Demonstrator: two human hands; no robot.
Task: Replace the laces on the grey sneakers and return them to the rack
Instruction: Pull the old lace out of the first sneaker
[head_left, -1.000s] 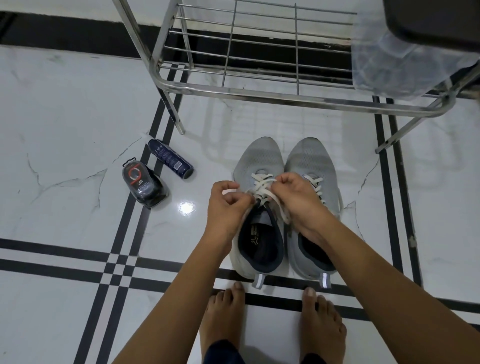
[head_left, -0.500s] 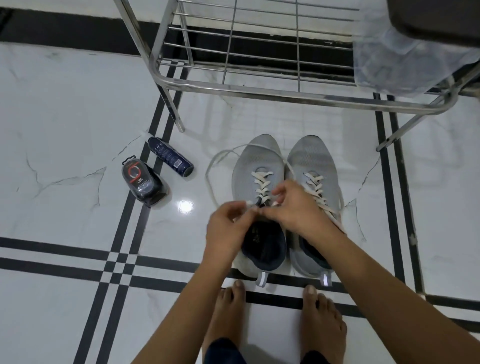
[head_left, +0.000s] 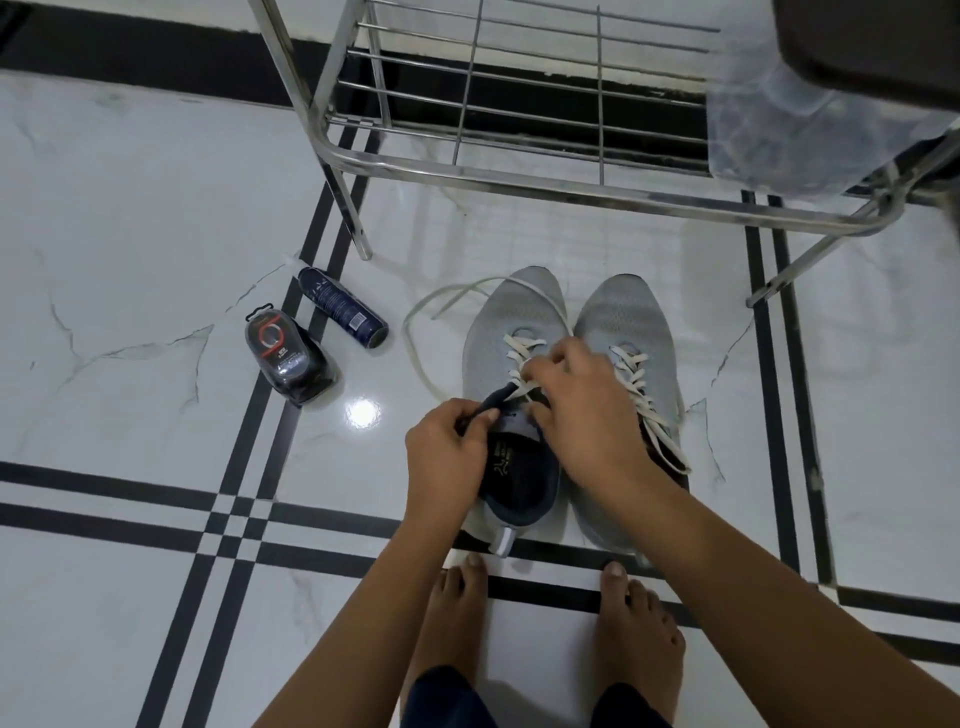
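Note:
Two grey sneakers stand side by side on the floor, toes toward the rack. The left sneaker (head_left: 511, 317) has a white lace (head_left: 415, 338) partly undone; one long end loops out onto the floor to its left. My left hand (head_left: 447, 447) pinches the dark tongue at the shoe's opening. My right hand (head_left: 576, 410) lies over the crossed lacing and pinches the lace there. The right sneaker (head_left: 628, 317) stays laced with a white lace (head_left: 636, 384), partly hidden by my right forearm.
A steel wire shoe rack (head_left: 519, 176) stands just beyond the shoes, a clear plastic bag (head_left: 789, 119) on its right end. A dark spray can (head_left: 343, 306) and a packaged item (head_left: 285, 358) lie to the left on the marble floor. My bare feet (head_left: 545, 623) are below.
The left shoe's lace has come loose and one end now trails onto the floor at the left. My left hand has shifted from the lace to the tongue; my right hand moved up over the lacing.

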